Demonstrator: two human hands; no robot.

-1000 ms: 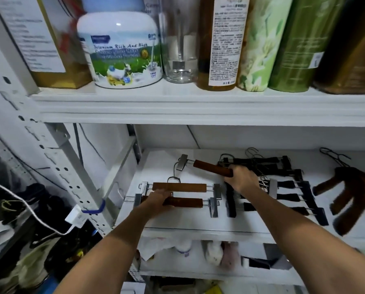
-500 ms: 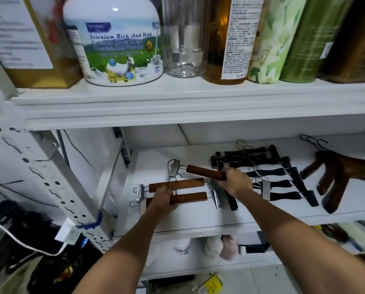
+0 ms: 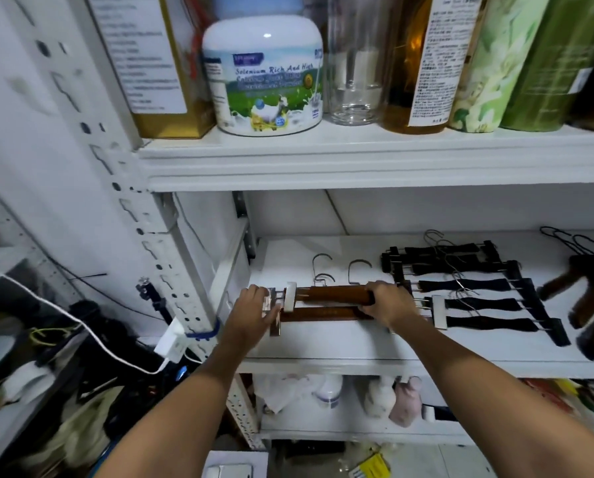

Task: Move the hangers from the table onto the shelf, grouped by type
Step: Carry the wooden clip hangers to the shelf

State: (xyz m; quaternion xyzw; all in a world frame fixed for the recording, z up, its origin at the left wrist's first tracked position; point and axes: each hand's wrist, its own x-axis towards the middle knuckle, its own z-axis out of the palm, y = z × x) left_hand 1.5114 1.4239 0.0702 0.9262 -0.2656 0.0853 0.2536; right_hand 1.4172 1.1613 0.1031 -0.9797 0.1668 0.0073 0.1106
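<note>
Two bare arms reach onto a white middle shelf (image 3: pixel 323 353), where wooden clip hangers (image 3: pixel 333 300) lie close together near its left end, hooks pointing to the back. The left-hand grip (image 3: pixel 254 307) is apart, fingers fairly straight against the metal clips at the bars' left ends. The right-hand grip (image 3: pixel 387 301) is clamped over the right end of the rear bar, just beside a row of black clip hangers (image 3: pixel 471 288). To square this group well, the bars likely want nudging parallel and flush, kept clear of the black clips so nothing snags.
</note>
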